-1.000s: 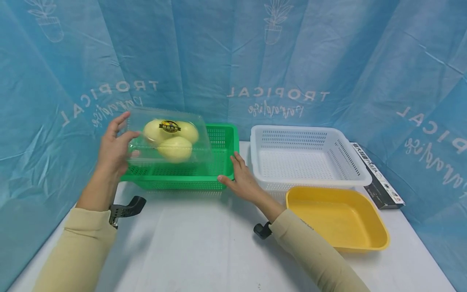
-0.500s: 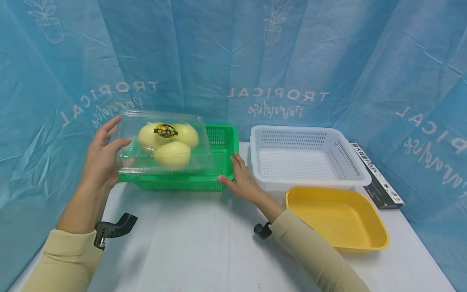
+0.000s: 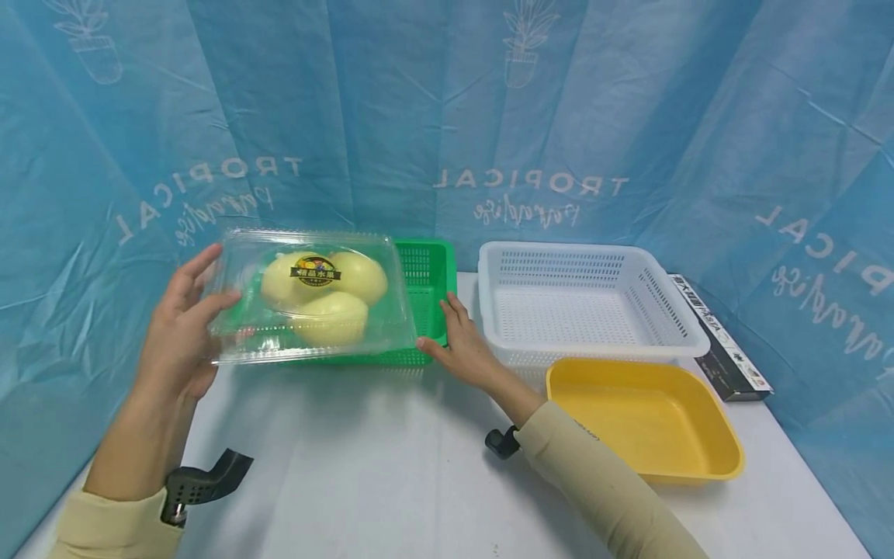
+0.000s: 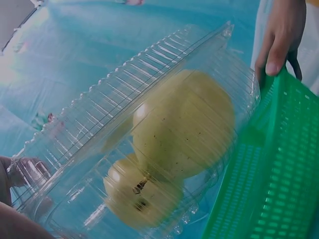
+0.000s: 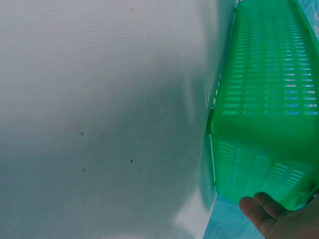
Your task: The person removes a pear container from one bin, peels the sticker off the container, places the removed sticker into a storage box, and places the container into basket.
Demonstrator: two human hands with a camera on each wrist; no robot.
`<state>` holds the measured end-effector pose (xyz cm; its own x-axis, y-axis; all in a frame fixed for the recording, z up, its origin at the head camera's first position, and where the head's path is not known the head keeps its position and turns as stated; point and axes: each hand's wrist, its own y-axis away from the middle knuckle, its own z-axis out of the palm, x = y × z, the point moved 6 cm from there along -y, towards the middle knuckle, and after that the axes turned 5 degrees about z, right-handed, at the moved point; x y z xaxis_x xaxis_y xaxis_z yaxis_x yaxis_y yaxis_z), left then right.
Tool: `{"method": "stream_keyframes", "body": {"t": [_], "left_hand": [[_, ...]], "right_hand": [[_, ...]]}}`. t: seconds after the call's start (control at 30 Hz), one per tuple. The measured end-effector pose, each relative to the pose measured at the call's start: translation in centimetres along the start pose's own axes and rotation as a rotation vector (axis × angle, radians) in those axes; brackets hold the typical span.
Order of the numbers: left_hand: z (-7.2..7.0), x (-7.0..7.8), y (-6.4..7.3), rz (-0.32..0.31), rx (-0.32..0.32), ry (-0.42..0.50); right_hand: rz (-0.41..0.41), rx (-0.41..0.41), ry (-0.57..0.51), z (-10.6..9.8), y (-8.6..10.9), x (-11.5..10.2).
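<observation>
My left hand (image 3: 171, 334) grips the left end of a clear plastic clamshell box (image 3: 398, 310), thumb on top and fingers beneath. Inside lie several round pale-yellow fruits (image 3: 331, 318); a black and gold label sticks to the lid. The box is raised and slightly tilted, covering much of the green basket (image 3: 438, 287) from the head view. In the left wrist view, the box (image 4: 119, 94) is apart from the basket (image 4: 269, 164). My right hand (image 3: 464, 349) holds the basket's front right corner, thumb at the front and fingers along the right side.
A white perforated basket (image 3: 491, 303) stands right of the green one. In front of it sits a yellow basin (image 3: 559, 419). A black pasta box (image 3: 733, 365) lies at the far right. Blue printed curtains (image 3: 447, 116) enclose the white table (image 3: 363, 466) at the back and sides.
My left hand has brought the clamshell box toward me and slightly left, and its lid now faces up more. My right hand has stayed at the green basket's corner.
</observation>
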<state>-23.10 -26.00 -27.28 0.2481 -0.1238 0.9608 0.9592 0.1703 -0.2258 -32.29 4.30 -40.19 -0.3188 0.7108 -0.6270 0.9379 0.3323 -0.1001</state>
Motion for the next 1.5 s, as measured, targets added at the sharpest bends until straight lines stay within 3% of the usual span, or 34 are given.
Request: {"method": "stream_keyframes", "body": {"t": [0.23,0.37,0.73,0.87,1.07,1.27,1.5], "left_hand": [[0.2,-0.1,2.1,0.072,-0.038,0.033],[0.3,-0.3,3.0,0.086,-0.062,0.106],[-0.3,-2.1,5.5,0.027,-0.166,0.226],[-0.5,-2.4,6.5,0.031,-0.176,0.218],[-0.9,-3.1,7.9,-0.004,-0.145,0.173],[-1.2,-4.1,9.1,-0.017,-0.193,0.201],[-1.2,-5.7,10.3,-0.092,-0.233,0.118]], "right_hand": [[0.002,0.013,0.012,0.0,0.0,-0.1],[0.000,0.024,0.023,-0.1,0.0,-0.1],[-0.021,0.055,0.063,-0.3,0.1,-0.3],[-0.037,0.068,0.058,-0.3,0.1,-0.3],[-0.056,0.080,0.058,-0.3,0.1,-0.4],[-0.064,0.085,0.056,-0.4,0.1,-0.4],[-0.036,0.068,0.053,-0.3,0.0,-0.4]]}}
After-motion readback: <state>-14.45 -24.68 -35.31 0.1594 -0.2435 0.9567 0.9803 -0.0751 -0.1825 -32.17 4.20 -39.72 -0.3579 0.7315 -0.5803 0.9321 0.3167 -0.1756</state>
